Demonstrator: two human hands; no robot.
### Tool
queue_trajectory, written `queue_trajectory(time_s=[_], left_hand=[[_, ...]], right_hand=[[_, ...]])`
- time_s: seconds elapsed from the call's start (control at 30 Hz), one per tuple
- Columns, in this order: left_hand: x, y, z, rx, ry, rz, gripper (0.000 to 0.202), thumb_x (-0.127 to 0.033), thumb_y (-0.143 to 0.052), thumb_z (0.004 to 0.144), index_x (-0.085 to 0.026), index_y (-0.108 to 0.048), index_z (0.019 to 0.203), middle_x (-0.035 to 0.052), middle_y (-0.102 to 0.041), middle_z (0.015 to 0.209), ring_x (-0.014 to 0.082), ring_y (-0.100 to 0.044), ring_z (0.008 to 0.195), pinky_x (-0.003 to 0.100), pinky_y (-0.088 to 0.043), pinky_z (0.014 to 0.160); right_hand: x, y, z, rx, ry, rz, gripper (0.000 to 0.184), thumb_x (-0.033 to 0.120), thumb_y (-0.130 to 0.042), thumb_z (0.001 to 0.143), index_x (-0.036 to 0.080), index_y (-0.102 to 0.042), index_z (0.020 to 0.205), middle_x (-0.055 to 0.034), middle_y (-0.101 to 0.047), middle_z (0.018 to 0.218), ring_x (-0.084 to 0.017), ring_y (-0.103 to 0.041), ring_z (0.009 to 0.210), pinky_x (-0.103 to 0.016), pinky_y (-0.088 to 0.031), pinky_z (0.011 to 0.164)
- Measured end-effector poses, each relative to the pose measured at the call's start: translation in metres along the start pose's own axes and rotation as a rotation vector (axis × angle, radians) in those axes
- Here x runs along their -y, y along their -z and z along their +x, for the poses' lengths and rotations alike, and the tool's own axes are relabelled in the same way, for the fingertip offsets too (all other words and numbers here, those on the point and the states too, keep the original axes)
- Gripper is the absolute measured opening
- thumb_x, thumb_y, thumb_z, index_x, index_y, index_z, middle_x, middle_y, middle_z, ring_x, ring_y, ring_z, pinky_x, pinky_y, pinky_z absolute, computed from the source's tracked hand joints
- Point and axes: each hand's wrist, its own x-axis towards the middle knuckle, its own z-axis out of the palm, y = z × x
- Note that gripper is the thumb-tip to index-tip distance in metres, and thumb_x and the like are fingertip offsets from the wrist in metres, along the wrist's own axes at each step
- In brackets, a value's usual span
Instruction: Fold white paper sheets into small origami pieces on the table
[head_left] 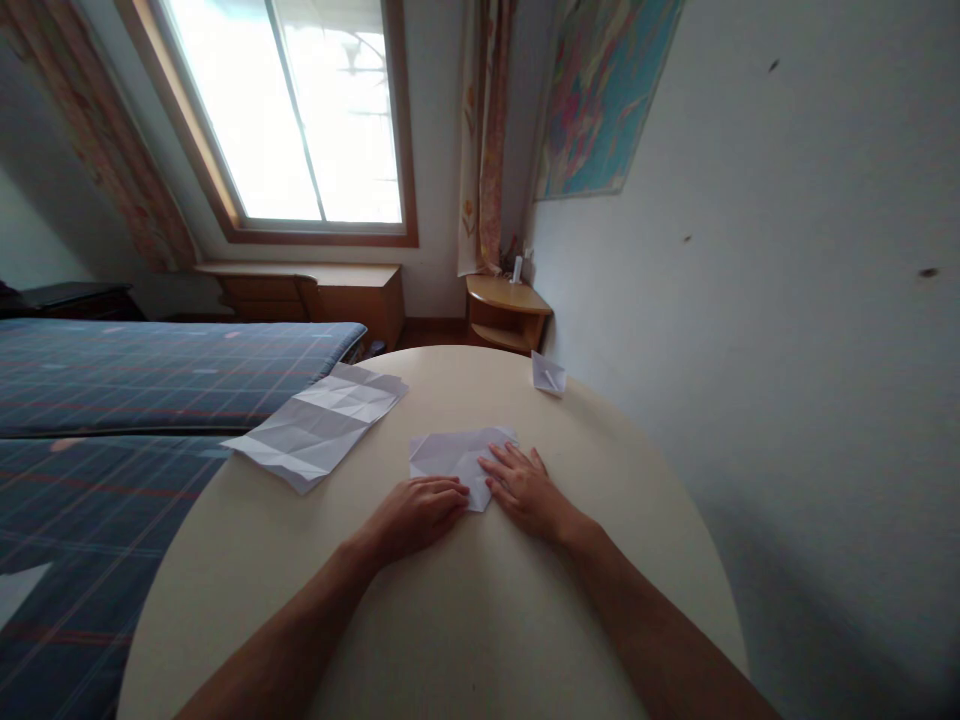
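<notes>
A folded sheet of white paper (450,452) lies on the round cream table (480,620) in front of me, with creases across it and its near edge angled to a point. My left hand (424,512) is at its near left edge, fingers bent and held together on the paper. Spread across the right part of the same sheet is my right hand (523,490), its fingers apart and pressing flat. Parts of the paper are hidden beneath both hands.
Creased white sheets (322,425) overlap at the table's left edge. A small folded paper piece (549,374) stands near the far right edge. Beds with plaid covers (150,375) border the table on the left, and a white wall (787,350) rises close on the right.
</notes>
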Motion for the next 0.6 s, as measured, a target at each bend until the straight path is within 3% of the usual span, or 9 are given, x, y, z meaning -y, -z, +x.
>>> queue_trajectory(time_s=[0.2, 0.33, 0.47, 0.6], left_hand=[[-0.0015, -0.0002, 0.0005, -0.033, 0.075, 0.063, 0.025, -0.026, -0.045, 0.097, -0.026, -0.069, 0.101, 0.0046, -0.075, 0.097, 0.0177, -0.071, 0.092, 0.028, -0.054, 0.085], [-0.0034, 0.0019, 0.0001, -0.073, 0.138, 0.188, 0.019, -0.036, -0.052, 0.096, -0.026, -0.068, 0.097, 0.0011, -0.075, 0.088, 0.0173, -0.071, 0.079, 0.026, -0.052, 0.074], [-0.0030, 0.0054, -0.0007, -0.216, 0.213, 0.243, 0.021, -0.045, -0.061, 0.090, -0.027, -0.066, 0.101, 0.0002, -0.076, 0.095, 0.0184, -0.072, 0.082, 0.026, -0.052, 0.074], [0.0002, 0.0060, -0.0010, -0.336, 0.288, 0.254, 0.028, -0.044, -0.059, 0.092, -0.027, -0.061, 0.113, 0.0029, -0.073, 0.109, 0.0200, -0.070, 0.095, 0.028, -0.054, 0.079]], right_hand=[[0.0059, 0.0098, -0.0075, 0.052, 0.167, 0.076, 0.066, 0.061, -0.053, 0.088, 0.025, -0.047, 0.144, -0.0099, -0.033, 0.157, -0.030, -0.023, 0.146, -0.059, -0.003, 0.117], [0.0097, 0.0111, -0.0102, 0.043, 0.218, 0.127, 0.069, 0.061, -0.060, 0.084, 0.025, -0.050, 0.141, -0.0105, -0.038, 0.154, -0.030, -0.028, 0.144, -0.055, -0.004, 0.118], [0.0094, 0.0094, -0.0095, 0.034, 0.222, 0.160, 0.061, 0.055, -0.060, 0.086, 0.025, -0.052, 0.139, -0.0103, -0.042, 0.151, -0.030, -0.030, 0.144, -0.058, -0.004, 0.117], [0.0081, 0.0099, -0.0093, 0.033, 0.234, 0.182, 0.059, 0.052, -0.063, 0.085, 0.025, -0.054, 0.137, -0.0108, -0.045, 0.150, -0.031, -0.031, 0.143, -0.059, -0.006, 0.117]])
